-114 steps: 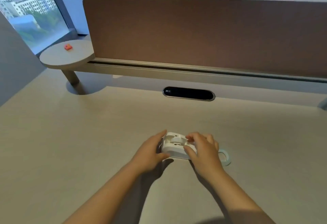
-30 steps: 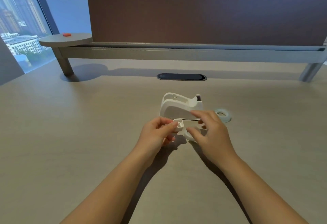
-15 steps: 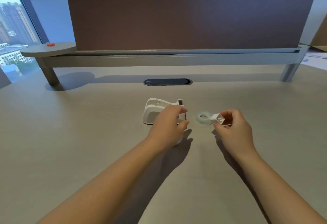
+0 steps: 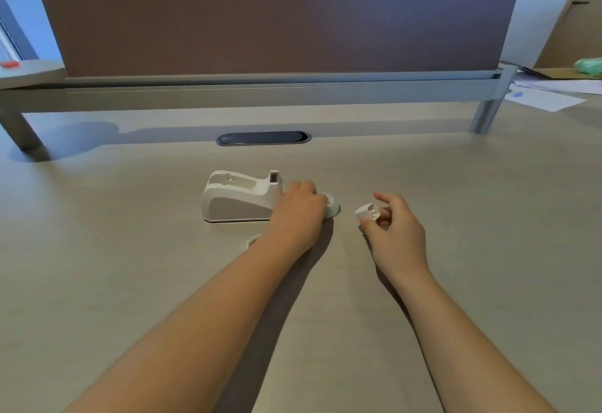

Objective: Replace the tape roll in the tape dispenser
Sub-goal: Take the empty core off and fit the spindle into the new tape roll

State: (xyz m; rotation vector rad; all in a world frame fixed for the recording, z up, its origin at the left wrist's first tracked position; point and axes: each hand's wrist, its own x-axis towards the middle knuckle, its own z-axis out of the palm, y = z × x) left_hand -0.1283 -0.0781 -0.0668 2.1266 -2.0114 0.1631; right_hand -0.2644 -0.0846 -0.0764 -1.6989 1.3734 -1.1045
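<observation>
The white tape dispenser (image 4: 239, 199) stands empty on the desk, its cutter end pointing right. Just right of it lies a pale tape roll (image 4: 334, 207), flat on the desk. My left hand (image 4: 298, 212) reaches over the roll with its fingers closed on the roll's left side, hiding most of it. My right hand (image 4: 395, 231) hovers further right and pinches the small white spindle (image 4: 368, 212) between thumb and fingers. A thin clear ring (image 4: 251, 241) lies by my left wrist, partly hidden.
A dark oval cable slot (image 4: 264, 138) sits behind the dispenser. The brown partition (image 4: 277, 15) and its rail close the back, with a metal leg (image 4: 487, 116) at right. Papers (image 4: 547, 98) and a green object (image 4: 589, 65) lie far right. A red item (image 4: 9, 65) rests on the left shelf.
My left hand moved right from the dispenser's front onto the tape roll. My right hand still holds the spindle and has drawn slightly away from the roll.
</observation>
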